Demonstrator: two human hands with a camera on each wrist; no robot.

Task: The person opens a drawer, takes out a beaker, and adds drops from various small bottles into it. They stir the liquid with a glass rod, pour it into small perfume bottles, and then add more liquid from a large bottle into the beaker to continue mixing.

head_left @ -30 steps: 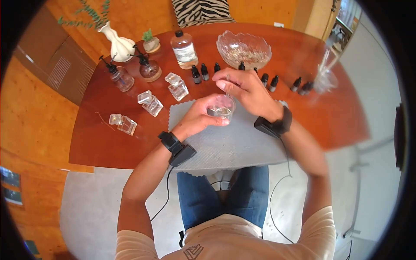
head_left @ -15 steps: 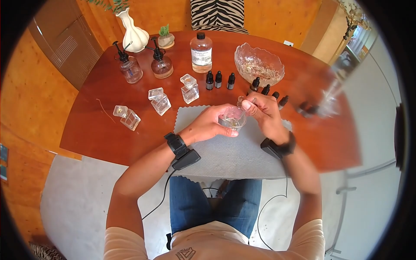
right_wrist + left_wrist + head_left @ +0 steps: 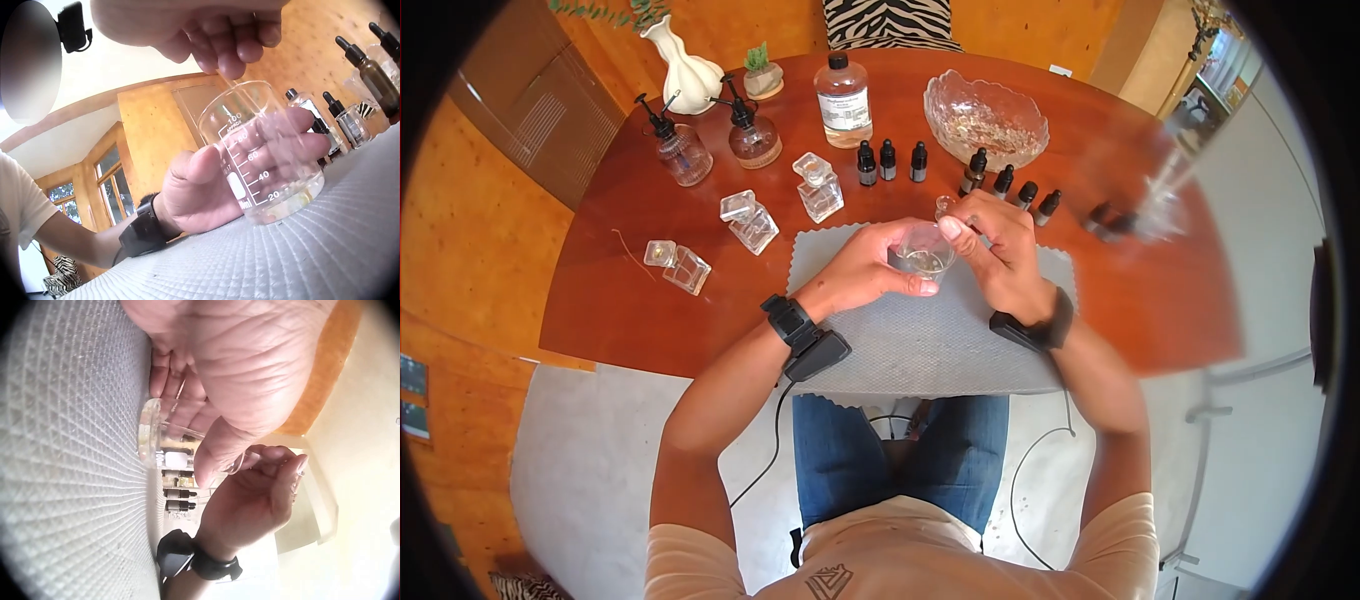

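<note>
My left hand [image 3: 862,268] grips a clear glass beaker [image 3: 250,184], fingers behind it and thumb across its near side. A little pale liquid [image 3: 287,206] lies at the bottom of the beaker, beneath its white volume marks. Over the rim, my right hand [image 3: 1005,250] pinches a thin clear glass stirring rod [image 3: 945,205], whose rounded top pokes out above the fingers. The rod's lower part runs down into the beaker. Below both hands lies a grey textured mat [image 3: 900,345], with the beaker's base close over it in the right wrist view.
Several black-capped dropper bottles [image 3: 918,162] stand beyond the hands. Three square glass bottles [image 3: 754,228] are at the left. Farther back are a large labelled bottle [image 3: 844,108], two pump bottles [image 3: 754,143], a white vase [image 3: 690,80] and a glass bowl [image 3: 985,120].
My right hand has come lower and nearer the beaker's rim, with the rod in its fingers. The left hand keeps its hold on the beaker. The head view has shifted somewhat.
</note>
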